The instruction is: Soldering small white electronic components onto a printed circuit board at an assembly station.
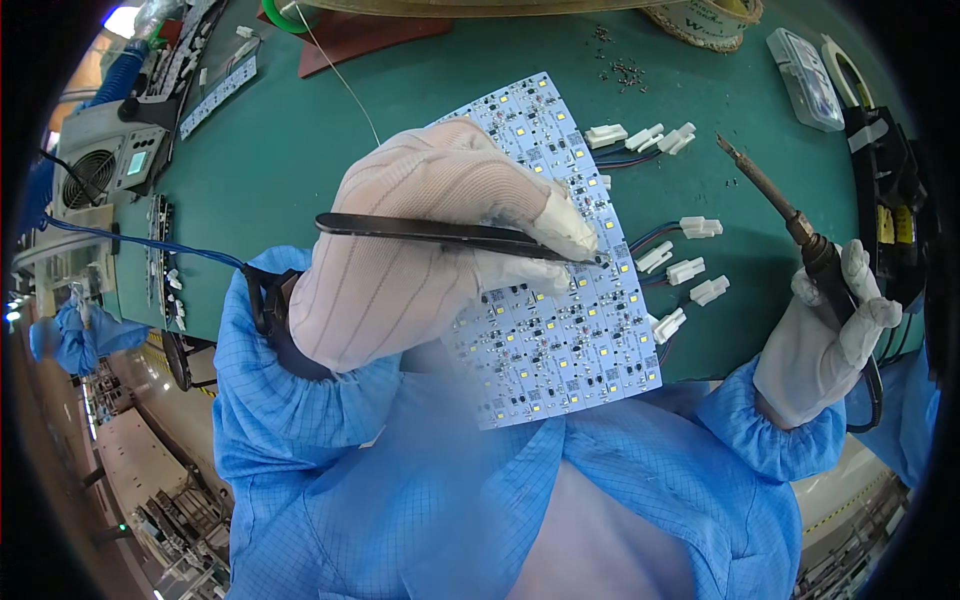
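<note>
Tweezers [450, 235], black and slender, lie pinched between the gloved thumb and fingers of the left hand [420, 250], their tips meeting the white circuit board [570, 330] near its right edge. The board, dotted with small square parts, rests on the green tabletop [300, 150] at the near edge, tilted so that one corner points toward the far side. The left hand covers much of the board's left half. White connectors [690, 268] on short coloured wires fan out from the board's right edge; more of them [645, 135] lie beside its far corner. The right hand [830, 335], also in a white glove, is closed around the handle of a soldering iron [780, 210], whose tip points toward the far edge, held well apart from the board. Blue sleeves cover both forearms. A clear plastic box [805, 75] sits near the far right corner.
</note>
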Available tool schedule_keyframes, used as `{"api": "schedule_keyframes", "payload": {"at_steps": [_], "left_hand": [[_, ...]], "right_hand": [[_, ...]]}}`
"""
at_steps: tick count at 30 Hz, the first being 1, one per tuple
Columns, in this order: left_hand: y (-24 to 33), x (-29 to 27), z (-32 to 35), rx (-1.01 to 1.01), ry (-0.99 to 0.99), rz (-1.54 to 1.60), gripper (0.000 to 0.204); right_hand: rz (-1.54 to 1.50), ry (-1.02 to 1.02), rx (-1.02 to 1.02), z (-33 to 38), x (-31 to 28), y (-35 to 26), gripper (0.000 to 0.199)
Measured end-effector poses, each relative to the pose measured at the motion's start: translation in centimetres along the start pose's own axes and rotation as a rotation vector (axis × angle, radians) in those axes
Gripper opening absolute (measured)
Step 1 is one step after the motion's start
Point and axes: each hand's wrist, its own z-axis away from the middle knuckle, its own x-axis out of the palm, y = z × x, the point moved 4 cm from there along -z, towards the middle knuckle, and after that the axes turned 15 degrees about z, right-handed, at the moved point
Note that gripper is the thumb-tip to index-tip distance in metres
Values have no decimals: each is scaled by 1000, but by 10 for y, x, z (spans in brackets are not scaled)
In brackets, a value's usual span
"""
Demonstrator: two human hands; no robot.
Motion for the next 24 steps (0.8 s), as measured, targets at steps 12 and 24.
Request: {"api": "schedule_keyframes", "payload": {"at_steps": [12,24], "left_hand": [[2,-3,-4,-68,-5,23,28],[-5,1,-8,-60,-39,31,29]], "right_hand": [[-85,52,120,-5,0,-1,68],[-179,-79,51,-3,-6,8,62]]}}
